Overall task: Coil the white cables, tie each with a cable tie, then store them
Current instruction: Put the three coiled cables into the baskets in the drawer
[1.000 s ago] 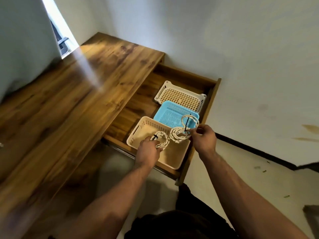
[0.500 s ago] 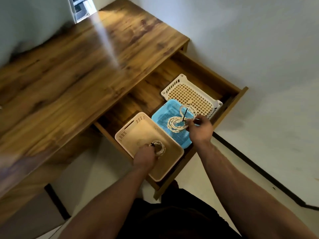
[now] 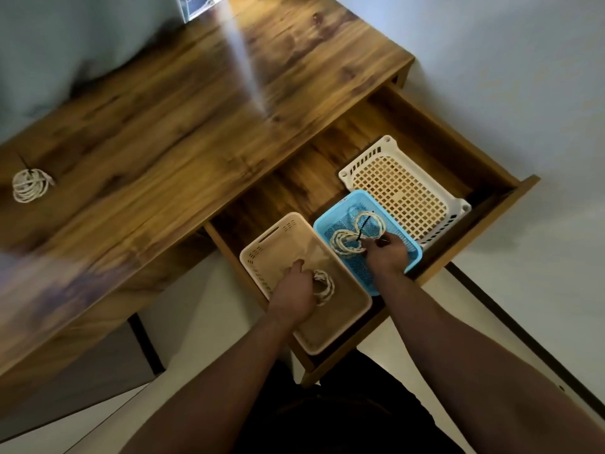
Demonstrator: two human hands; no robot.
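Both hands reach into an open drawer (image 3: 311, 178) under a wooden counter (image 3: 196, 109), each with a tied white cable. The left hand (image 3: 293, 294) is down inside the beige basket (image 3: 262, 247) at the near end of the drawer, fingers curled round a small coil (image 3: 325, 286) that lies against the basket's floor. The right hand (image 3: 386, 253) is over the blue basket (image 3: 355, 271) just beside it, fingertips pinching a figure-eight coil (image 3: 348, 240) at its waist, where a black tie (image 3: 361, 229) cinches the loops; whether this coil touches the mesh floor cannot be told. A white basket (image 3: 402, 194) sits beyond the blue one, touching it, towards the far end of the drawer. Well apart from all this, a third coil (image 3: 31, 185), also bound with a black tie whose tail sticks up, lies on the counter at the far left
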